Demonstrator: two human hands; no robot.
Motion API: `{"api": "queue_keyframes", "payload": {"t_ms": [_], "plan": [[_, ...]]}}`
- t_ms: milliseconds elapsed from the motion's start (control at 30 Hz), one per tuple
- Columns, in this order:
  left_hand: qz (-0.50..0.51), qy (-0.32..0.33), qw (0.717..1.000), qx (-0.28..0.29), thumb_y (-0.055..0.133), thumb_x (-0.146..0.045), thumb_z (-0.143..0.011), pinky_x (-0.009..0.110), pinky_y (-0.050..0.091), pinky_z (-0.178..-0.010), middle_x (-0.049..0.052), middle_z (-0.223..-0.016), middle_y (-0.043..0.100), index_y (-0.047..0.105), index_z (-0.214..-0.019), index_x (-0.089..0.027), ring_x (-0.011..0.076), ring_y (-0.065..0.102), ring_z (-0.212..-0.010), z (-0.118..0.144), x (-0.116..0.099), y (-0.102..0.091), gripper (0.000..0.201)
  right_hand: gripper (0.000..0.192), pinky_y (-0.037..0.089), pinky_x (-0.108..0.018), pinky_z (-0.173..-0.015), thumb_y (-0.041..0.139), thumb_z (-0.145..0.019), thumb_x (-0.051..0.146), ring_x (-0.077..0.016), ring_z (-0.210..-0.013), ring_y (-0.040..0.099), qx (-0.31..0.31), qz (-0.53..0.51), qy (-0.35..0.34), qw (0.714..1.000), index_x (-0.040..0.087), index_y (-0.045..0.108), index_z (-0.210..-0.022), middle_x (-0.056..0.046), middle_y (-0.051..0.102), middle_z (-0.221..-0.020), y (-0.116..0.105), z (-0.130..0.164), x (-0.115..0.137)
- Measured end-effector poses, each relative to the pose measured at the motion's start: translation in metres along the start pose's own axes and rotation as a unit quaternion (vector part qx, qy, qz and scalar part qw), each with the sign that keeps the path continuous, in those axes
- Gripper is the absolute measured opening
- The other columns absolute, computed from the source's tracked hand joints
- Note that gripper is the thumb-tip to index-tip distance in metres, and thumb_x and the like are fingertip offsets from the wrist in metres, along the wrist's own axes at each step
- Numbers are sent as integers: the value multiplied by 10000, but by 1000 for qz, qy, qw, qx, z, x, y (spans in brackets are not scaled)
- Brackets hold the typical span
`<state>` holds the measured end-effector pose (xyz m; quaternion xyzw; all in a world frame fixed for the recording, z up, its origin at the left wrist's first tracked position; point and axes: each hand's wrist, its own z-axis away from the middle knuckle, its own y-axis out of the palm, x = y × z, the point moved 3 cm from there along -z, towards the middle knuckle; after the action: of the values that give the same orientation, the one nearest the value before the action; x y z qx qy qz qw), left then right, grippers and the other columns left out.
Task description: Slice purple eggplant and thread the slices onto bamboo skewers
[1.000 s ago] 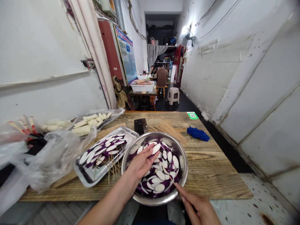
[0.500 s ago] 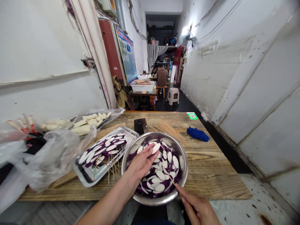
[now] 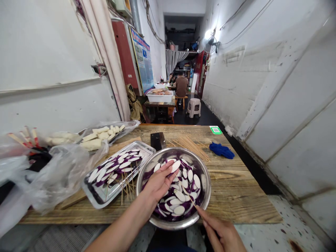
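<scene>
My left hand point(image 3: 160, 182) is over the steel bowl point(image 3: 207, 189), its fingers holding an oval eggplant slice point(image 3: 175, 166). A thin bamboo skewer point(image 3: 189, 197) runs from that slice down to my right hand point(image 3: 219, 227), which pinches its lower end just past the bowl's near right rim. Many purple-skinned, white-fleshed eggplant slices point(image 3: 179, 210) fill the bowl. Left of it, a metal tray point(image 3: 98, 202) carries skewered eggplant slices point(image 3: 123, 164), with their sticks jutting over its near edge.
Loose bamboo skewers point(image 3: 193, 145) lie behind the bowl, beside a dark block point(image 3: 157, 140) and a blue cloth point(image 3: 222, 149). Plastic bags point(image 3: 63, 171) and pale cut pieces point(image 3: 101, 134) crowd the left. Farther back are a stool point(image 3: 194, 107) and a seated person point(image 3: 181, 86).
Almost nothing differs. Both hands keep their grip on the slice and skewer, and the view has shifted very slightly.
</scene>
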<state>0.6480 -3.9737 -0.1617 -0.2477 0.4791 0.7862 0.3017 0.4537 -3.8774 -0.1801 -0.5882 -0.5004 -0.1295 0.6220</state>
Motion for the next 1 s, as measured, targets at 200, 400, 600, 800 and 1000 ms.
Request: {"api": "queue_keyframes", "payload": {"t_ms": [200,400,600,800,1000], "plan": [[0,6,1000,12,458,66,-734,312,459,-886,109,-991,617,617,-852,-76,148,586,-902,0,0,-1,244,388,349,-233,-915,350,-861,210,-136,-1045,528,12,8,4,1000,131,474,-1220,-98,603,-1095,1,0,0],[2,6,1000,10,461,65,-733,321,457,-890,110,-1016,609,614,-848,-77,151,586,-909,1,0,0,239,391,365,-228,-896,341,-867,216,-131,-1017,549,7,9,-8,1000,133,462,-1229,-92,614,-1077,0,-1,2],[11,15,1000,6,468,60,-730,319,459,-887,121,-1039,597,618,-837,-68,163,585,-917,1,0,0,225,386,375,-238,-888,339,-870,228,-137,-1037,534,-1,14,-15,1000,157,471,-1225,-82,602,-1098,-2,-3,5],[23,24,999,-2,478,63,-722,334,452,-898,100,-1116,561,630,-798,-87,176,559,-971,1,-1,0,226,387,368,-254,-896,336,-873,234,-143,-1031,537,-3,9,-18,1000,175,465,-1233,-75,609,-1087,-2,-3,6],[4,32,999,11,485,56,-723,342,445,-905,99,-1117,562,640,-804,-90,181,552,-982,2,-1,0,227,385,367,-247,-892,339,-874,247,-138,-1038,532,-1,0,-6,1000,166,469,-1227,-81,610,-1084,1,-2,3]]}}
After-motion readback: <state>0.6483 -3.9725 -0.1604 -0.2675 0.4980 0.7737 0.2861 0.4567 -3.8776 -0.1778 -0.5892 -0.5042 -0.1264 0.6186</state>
